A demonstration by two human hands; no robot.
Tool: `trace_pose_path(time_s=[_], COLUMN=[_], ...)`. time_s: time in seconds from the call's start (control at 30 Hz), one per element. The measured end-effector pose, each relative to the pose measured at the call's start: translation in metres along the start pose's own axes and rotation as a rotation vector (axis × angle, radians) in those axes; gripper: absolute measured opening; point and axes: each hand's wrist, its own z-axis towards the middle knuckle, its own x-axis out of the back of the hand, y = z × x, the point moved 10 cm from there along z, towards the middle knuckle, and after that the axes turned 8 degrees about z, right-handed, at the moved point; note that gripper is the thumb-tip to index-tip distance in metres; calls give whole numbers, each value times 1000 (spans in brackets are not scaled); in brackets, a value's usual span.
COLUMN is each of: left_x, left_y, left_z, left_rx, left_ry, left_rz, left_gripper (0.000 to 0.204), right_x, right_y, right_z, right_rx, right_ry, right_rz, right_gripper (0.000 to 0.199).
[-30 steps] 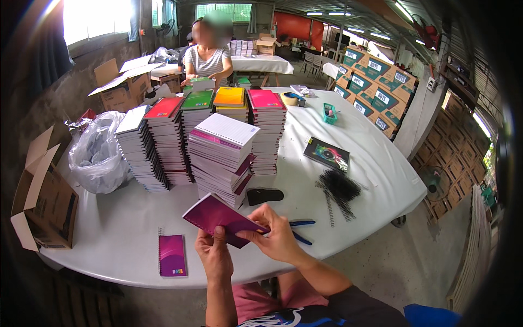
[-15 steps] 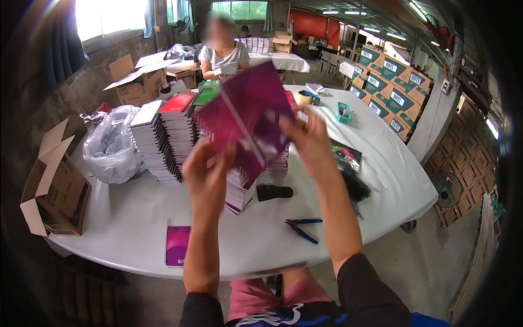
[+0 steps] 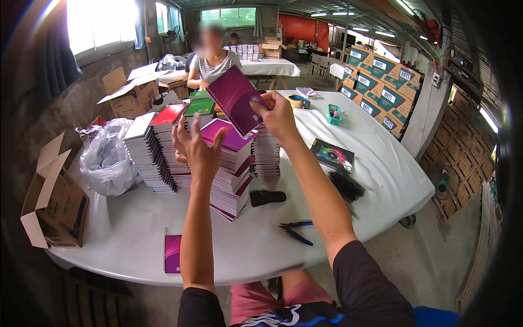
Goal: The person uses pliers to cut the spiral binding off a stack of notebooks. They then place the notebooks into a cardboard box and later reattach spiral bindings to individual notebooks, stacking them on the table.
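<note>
My right hand (image 3: 277,113) is raised over the table and grips a purple spiral notebook (image 3: 234,99) by its lower right corner, tilted up in the air. My left hand (image 3: 197,150) is lifted too, fingers spread and holding nothing, just in front of a leaning stack of notebooks (image 3: 233,169) whose top cover is purple. More stacks of notebooks (image 3: 158,147) with red, green and white covers stand behind and to the left.
On the white table (image 3: 136,234) lie a purple notebook (image 3: 172,254) near the front edge, blue-handled pliers (image 3: 296,230), a black object (image 3: 267,197), black spiral coils (image 3: 346,186), a dark notebook (image 3: 332,155) and a plastic bag (image 3: 107,157). An open cardboard box (image 3: 54,199) stands left. A person (image 3: 212,61) sits behind.
The purple notebook went from low in both hands to high above the stacks. My left hand has let go of it and now hangs open; my right hand alone holds it.
</note>
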Motion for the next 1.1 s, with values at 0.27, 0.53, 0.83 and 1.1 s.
trace_pose_path(time_s=[0.27,0.53,0.83,1.1], left_x=[62,-11,4,-8], left_y=[2,-35,-39,-52], left_z=[-76,-223,-249,-253], left_rx=[-43,-560,-368,-101], left_ry=[-206,-792,-461,-160], left_rz=[-911,194,216,172], left_gripper=[29,24,34,56], right_x=[-9,217,234,214], right_y=[-27,163,190,158], right_z=[-140,-178,-168,-164], right_rx=[-46,-584,-369,-285], right_ry=[-523,-73,-250,-298], right_rz=[406,-1465,-1320,-1248], right_gripper=[44,59,49,67])
